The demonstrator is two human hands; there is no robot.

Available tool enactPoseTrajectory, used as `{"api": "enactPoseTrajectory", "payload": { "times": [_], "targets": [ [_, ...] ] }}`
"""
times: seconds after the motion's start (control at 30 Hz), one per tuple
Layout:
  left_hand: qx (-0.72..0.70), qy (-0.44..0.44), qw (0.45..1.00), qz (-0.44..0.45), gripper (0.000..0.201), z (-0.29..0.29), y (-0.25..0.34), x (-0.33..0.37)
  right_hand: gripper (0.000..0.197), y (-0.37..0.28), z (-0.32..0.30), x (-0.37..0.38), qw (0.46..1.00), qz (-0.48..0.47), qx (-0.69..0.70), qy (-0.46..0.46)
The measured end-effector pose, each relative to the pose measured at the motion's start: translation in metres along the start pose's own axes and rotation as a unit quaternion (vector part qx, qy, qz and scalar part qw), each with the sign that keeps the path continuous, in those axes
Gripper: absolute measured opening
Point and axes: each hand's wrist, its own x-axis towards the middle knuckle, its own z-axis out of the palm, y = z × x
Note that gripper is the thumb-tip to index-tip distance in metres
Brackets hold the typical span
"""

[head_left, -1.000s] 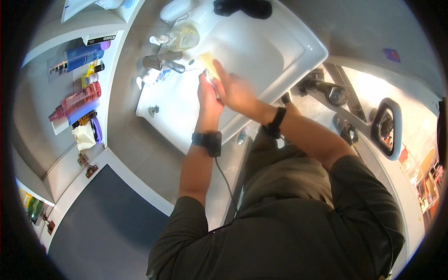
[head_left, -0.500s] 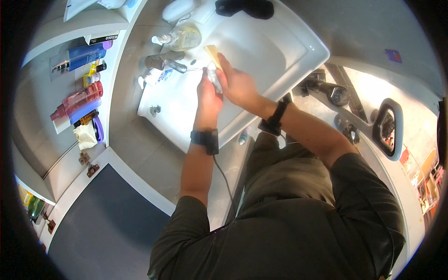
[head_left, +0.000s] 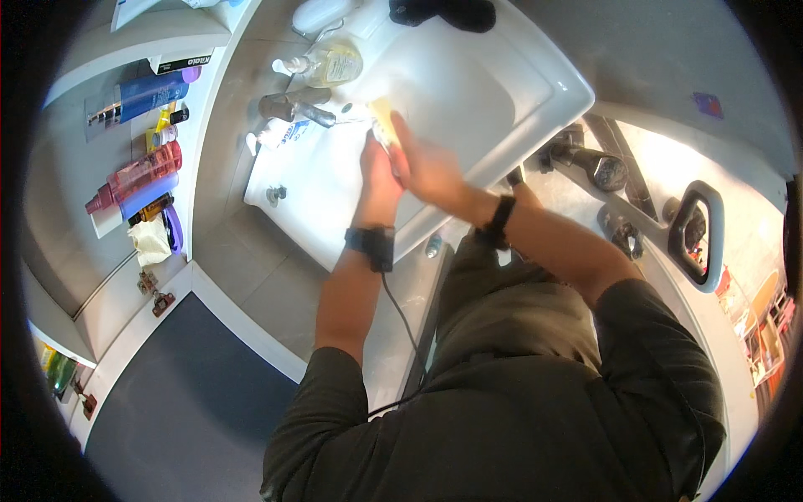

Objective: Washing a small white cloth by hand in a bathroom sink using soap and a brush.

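Observation:
Over the white sink, both my hands are together just beside the metal faucet. My right hand is closed on a yellow bar of soap and is smeared by motion. Under it, my left hand grips a small white cloth, mostly covered by the fingers. The bar lies against the cloth. Water seems to run from the spout close to my fingers.
A pump bottle of clear liquid and a white pump bottle flank the faucet. Dark cloth lies on the sink's far rim. Left stands an open cabinet with several bottles, such as a pink one. A grey-framed handle is at right.
My right hand has shifted slightly down along the cloth with the soap and is now blurred. Less of the white cloth shows between my hands.

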Motion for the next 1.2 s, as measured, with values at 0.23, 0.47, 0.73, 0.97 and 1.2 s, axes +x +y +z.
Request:
{"api": "enactPoseTrajectory", "payload": {
  "times": [0.23,0.47,0.73,0.97,1.2],
  "targets": [
    [-0.12,-0.156,0.98,-0.04,0.032,-0.052,0.029,0.048,0.066,-0.015,0.006,-0.031,0.993,-0.101,-0.064,-0.001],
    [-0.068,-0.174,0.98,-0.074,0.046,0.016,0.016,-0.024,0.06,0.014,-0.001,0.016,0.996,-0.034,-0.073,0.039],
    [-0.111,-0.079,0.99,0.035,0.046,0.032,0.022,-0.005,0.063,0.007,-0.012,-0.025,0.996,-0.074,-0.049,-0.013],
    [0.035,-0.086,0.992,0.086,0.025,-0.012,0.003,0.037,0.053,0.011,-0.086,-0.02,0.992,0.042,0.077,-0.086],
    [-0.044,-0.092,0.991,-0.09,0.018,-0.058,0.002,0.026,0.055,-0.026,-0.146,0.11,0.992,0.107,0.06,0.035]
  ]
}}
